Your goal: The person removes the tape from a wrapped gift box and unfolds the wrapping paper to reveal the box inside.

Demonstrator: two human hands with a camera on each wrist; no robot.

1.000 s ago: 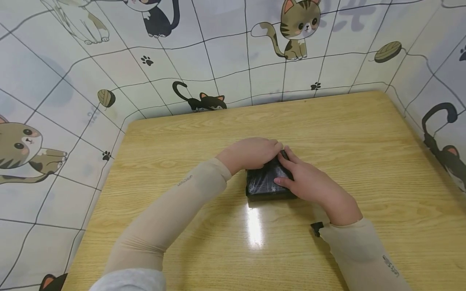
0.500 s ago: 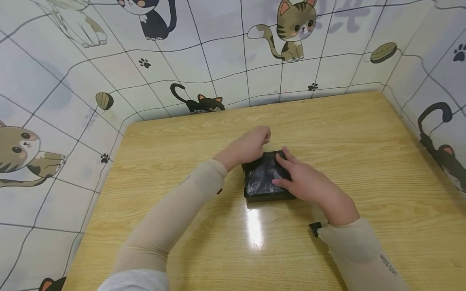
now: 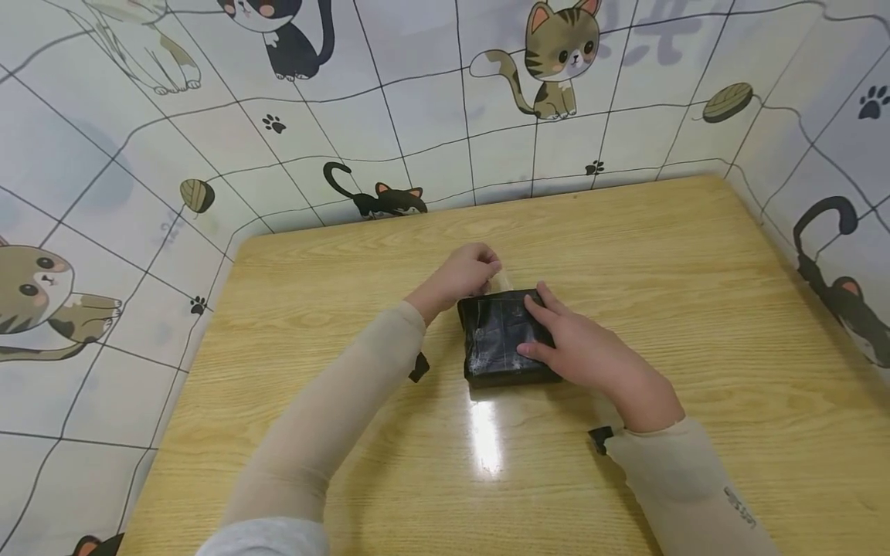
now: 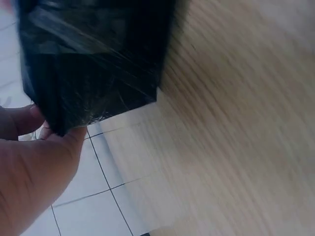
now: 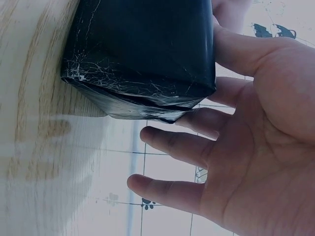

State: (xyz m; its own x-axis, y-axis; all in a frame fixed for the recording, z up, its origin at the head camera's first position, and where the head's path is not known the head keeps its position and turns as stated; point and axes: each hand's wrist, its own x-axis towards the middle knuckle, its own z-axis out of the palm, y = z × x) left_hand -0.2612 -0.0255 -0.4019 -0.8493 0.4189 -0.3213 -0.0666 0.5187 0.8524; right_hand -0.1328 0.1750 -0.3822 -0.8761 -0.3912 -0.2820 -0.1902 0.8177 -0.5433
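Observation:
A black box-shaped package (image 3: 497,340), wrapped in shiny, creased plastic, lies on the wooden table. At its back edge my left hand (image 3: 459,274) pinches a thin see-through strip that looks like clear tape (image 3: 505,281), which rises from the package. In the left wrist view the left thumb and fingers (image 4: 42,167) come together by a corner of the package. My right hand (image 3: 580,340) lies against the package's right side, thumb and index finger on the top face. Its straight, spread fingers (image 5: 172,147) show in the right wrist view, some of them off the package.
The wooden table (image 3: 348,270) is bounded by walls covered in a cat-and-grid print (image 3: 417,93) at the back and both sides. A small black piece (image 3: 419,367) sits by the left sleeve, another black piece (image 3: 600,439) by the right sleeve.
My left hand has drawn back from over the package's top to its back left edge, uncovering the top face, and the clear strip now shows at its fingertips. The right hand stays in place.

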